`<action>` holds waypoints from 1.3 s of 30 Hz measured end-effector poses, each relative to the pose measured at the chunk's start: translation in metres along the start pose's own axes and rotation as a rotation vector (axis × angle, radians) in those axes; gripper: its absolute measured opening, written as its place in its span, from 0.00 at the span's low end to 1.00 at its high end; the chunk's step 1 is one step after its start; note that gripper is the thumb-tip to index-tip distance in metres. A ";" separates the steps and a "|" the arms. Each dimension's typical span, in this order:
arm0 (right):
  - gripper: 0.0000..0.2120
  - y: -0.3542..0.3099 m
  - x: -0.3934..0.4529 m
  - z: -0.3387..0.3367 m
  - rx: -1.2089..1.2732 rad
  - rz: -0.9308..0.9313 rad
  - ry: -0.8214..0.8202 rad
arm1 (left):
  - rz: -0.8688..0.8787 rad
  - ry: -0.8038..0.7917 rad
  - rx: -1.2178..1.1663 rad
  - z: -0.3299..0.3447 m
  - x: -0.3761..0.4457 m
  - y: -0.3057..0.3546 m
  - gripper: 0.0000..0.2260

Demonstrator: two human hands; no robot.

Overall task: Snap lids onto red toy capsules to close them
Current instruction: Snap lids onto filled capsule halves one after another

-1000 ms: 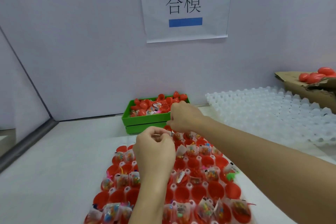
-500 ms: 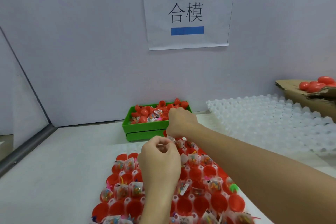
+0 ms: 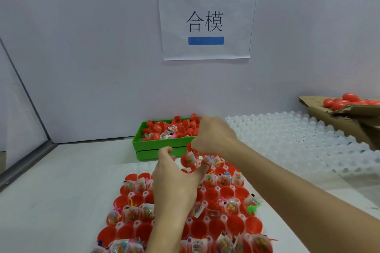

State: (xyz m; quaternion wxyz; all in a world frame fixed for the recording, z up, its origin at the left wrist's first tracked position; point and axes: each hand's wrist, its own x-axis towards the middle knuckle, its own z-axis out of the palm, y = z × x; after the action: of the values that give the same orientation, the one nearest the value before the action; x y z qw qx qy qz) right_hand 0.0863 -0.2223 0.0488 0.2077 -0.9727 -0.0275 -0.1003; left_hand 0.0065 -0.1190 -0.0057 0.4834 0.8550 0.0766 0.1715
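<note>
**A:** From my end, where does the work stand?

**B:** Barely started, I'd judge. The white moulded-plastic tray (image 3: 131,170) on the white table (image 3: 61,191) holds rows of open red plastic capsule halves (image 3: 211,229). Many have small clear packets of coloured toys (image 3: 232,206) in them, some are bare, and none that I can see has a lid on.

**A:** And the hands?

**B:** My left hand (image 3: 174,189) hovers over the middle of the tray, fingers (image 3: 164,151) loosely spread and the thumb stretched toward the far rows; it holds nothing I can make out. Just past its fingertips one red capsule with a clear packet against it (image 3: 188,160) stands higher than its neighbours. My right hand (image 3: 213,136) is curled beyond that, knuckles up, fingers tucked under. Something red shows beneath them, but I cannot tell if it is gripped.

**A:** Where are the lids?

**B:** Just beyond the right hand's fingers, in the green plastic bin (image 3: 160,148), heaped as loose red pointed lids (image 3: 178,125) mixed with a few packets.

**A:** Anything finished?

**B:** Well off to the right of the fingers, a torn brown cardboard box (image 3: 337,117) holds closed red egg-shaped capsules (image 3: 349,99), which I take for finished ones. A second white tray of empty cups (image 3: 298,135) lies between. So nearly every capsule in front of me is left to do.
</note>
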 end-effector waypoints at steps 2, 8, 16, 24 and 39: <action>0.12 0.002 -0.010 0.000 0.008 0.001 -0.001 | 0.010 -0.019 -0.030 0.000 -0.001 0.001 0.34; 0.12 0.005 -0.022 0.000 0.065 0.033 -0.013 | 0.036 -0.032 -0.014 0.002 -0.002 0.002 0.20; 0.10 0.026 -0.036 -0.004 0.321 0.046 -0.075 | 0.114 -0.031 -0.030 0.002 -0.005 0.004 0.11; 0.10 0.065 -0.076 0.009 1.053 0.182 -0.206 | 0.251 -0.152 -0.076 0.006 -0.009 0.005 0.07; 0.09 0.100 -0.103 0.014 1.291 0.016 -0.018 | 0.321 -0.304 -0.146 0.014 -0.017 0.008 0.09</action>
State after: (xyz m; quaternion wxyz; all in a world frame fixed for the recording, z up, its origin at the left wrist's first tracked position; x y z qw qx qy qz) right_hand -0.0022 -0.3089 -0.0245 0.7516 -0.6529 -0.0768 -0.0540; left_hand -0.0039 -0.1394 -0.0094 0.5163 0.8351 -0.1468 0.1205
